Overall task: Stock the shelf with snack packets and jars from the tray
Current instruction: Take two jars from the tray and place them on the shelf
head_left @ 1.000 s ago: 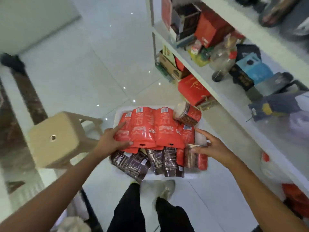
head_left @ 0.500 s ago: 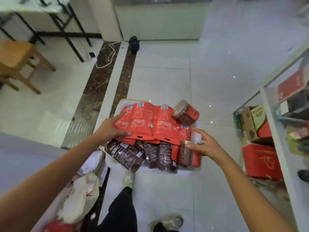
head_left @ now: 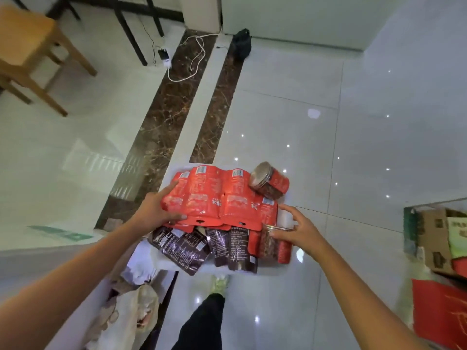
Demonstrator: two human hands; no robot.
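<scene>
Red packets point(head_left: 202, 195), likely light and slippery, and a roll-prone lying jar point(head_left: 269, 180) sit loose on the tray point(head_left: 267, 270), so hold its edges: left grip point(head_left: 154, 210) clamps the left, right grip point(head_left: 300, 231) clasps the right.

Red packets point(head_left: 204, 193) hide most of the tray point(head_left: 267, 270); their print is blurred.
</scene>
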